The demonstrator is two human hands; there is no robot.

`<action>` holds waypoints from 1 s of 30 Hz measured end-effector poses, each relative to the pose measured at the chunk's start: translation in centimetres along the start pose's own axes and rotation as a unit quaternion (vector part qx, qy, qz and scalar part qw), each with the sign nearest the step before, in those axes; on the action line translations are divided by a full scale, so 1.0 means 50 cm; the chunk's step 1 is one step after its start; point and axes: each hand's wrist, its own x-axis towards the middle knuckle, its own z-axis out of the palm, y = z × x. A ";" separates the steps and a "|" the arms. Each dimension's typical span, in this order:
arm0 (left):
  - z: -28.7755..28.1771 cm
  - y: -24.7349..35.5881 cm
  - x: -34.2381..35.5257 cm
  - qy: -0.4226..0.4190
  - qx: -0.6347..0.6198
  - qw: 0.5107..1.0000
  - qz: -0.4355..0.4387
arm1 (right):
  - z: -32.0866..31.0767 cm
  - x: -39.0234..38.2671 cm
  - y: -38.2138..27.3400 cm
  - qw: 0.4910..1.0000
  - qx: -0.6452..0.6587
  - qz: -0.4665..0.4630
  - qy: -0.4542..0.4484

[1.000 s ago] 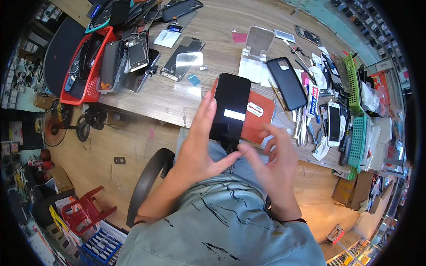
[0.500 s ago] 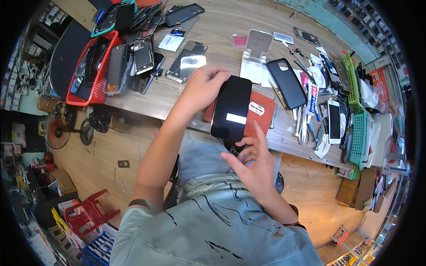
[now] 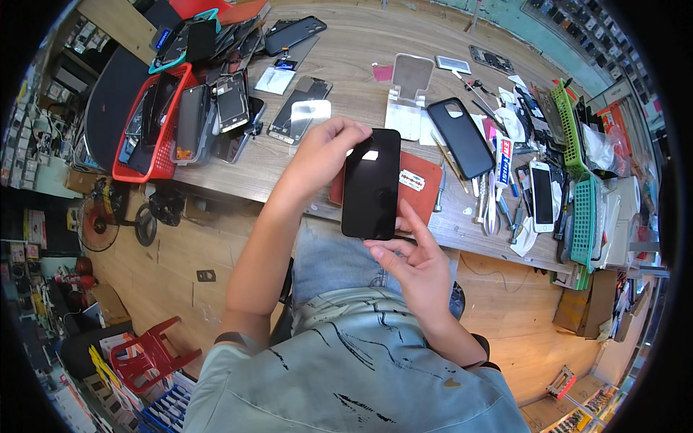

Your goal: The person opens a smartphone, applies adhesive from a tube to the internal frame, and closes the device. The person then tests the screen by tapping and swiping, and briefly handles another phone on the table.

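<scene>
A black phone lies screen up over a reddish-brown pad at the desk's near edge. My left hand grips its upper left corner with bent fingers. My right hand is at the lower right of the phone, loosely curled, index finger along the side and other fingertips at the bottom edge. A razor blade lies on the pad right of the phone. An empty black case is beyond to the right, beside a white phone stand.
A red basket and loose phones fill the desk's left. Tools, a tube, a white phone and green baskets crowd the right. A red plastic chair and a fan stand down on the left.
My left hand has shifted from the phone's left side to its upper corner. My right fingers have closed in on its lower edge. The phone's screen reflection has moved upward.
</scene>
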 end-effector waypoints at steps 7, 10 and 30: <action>0.021 0.002 -0.018 0.011 -0.059 0.998 0.026 | -0.011 0.018 -0.003 1.000 -0.001 -0.009 0.005; 0.029 0.005 -0.023 0.019 -0.098 0.993 0.066 | -0.014 0.025 -0.009 1.000 -0.014 -0.023 0.004; 0.094 0.030 -0.090 0.097 -0.239 0.948 0.188 | -0.023 0.061 -0.041 0.926 -0.338 -0.159 0.049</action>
